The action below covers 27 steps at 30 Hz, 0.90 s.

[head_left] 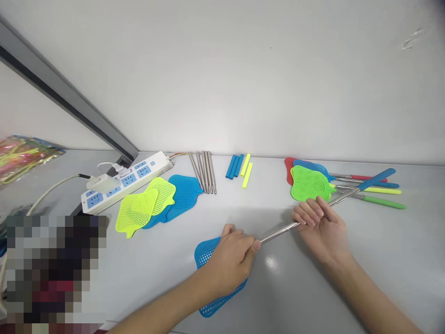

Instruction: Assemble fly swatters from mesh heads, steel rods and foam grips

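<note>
Swatter rod [306, 218] over grey table [382, 260] (white wall [243, 69] behind), both hands gripping.

On table [399, 260], nearest front: swatter head [212, 278] under left hand [231, 264], joined to rod [278, 230] running right and back, through right hand [325, 227], to grip [377, 179]. Behind right hand: stacked finished swatters [309, 181], handles [378, 195] pointing right, beneath the rod's far end. Centre back, near wall [243, 69]: bundle of bare rods [205, 171]; just right of it, loose grips [239, 168]. Left of bare rods: overlapping loose heads [156, 202]. Behind these, touching: power strip [125, 178], plug [102, 181] in it, cable [48, 190] trailing left. Far left edge: packets [21, 155].
</note>
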{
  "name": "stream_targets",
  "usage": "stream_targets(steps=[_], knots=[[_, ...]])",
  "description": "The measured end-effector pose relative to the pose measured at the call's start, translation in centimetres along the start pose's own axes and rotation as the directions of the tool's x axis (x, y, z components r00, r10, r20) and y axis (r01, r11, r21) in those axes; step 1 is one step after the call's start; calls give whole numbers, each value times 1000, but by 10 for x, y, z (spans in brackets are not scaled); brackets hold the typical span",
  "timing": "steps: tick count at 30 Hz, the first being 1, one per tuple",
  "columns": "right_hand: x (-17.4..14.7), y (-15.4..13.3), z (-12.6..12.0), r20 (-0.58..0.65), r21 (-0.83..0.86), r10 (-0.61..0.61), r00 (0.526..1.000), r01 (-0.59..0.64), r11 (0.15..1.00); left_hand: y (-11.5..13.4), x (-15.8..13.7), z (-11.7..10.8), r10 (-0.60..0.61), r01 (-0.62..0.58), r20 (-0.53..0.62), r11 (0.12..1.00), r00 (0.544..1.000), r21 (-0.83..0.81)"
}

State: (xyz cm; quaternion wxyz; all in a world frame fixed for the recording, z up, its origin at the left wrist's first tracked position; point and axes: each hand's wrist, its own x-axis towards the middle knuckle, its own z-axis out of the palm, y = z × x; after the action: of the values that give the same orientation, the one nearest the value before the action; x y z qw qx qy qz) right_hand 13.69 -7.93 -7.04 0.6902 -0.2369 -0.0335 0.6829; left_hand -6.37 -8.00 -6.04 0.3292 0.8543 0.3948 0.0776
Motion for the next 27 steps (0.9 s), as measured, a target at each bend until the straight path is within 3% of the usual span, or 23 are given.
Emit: stream_targets(steps=[6,11,16,27], knots=[[6,-7,-4,-7,-74,-46,999,45,996,-3,2,1,27,-25,-27,998,999,62],[12,-20,-10,-93,-13,-124,988,123,992,-6,3,-2,47,-44,-24,991,999,127],[13,-30,-11,-82,-23,-161,984,159,987,-10,4,0,86,-77,-24,965,996,249],[12,-18,-13,-142,51,-136,980,144,988,-10,6,5,72,-62,-25,953,997,296]])
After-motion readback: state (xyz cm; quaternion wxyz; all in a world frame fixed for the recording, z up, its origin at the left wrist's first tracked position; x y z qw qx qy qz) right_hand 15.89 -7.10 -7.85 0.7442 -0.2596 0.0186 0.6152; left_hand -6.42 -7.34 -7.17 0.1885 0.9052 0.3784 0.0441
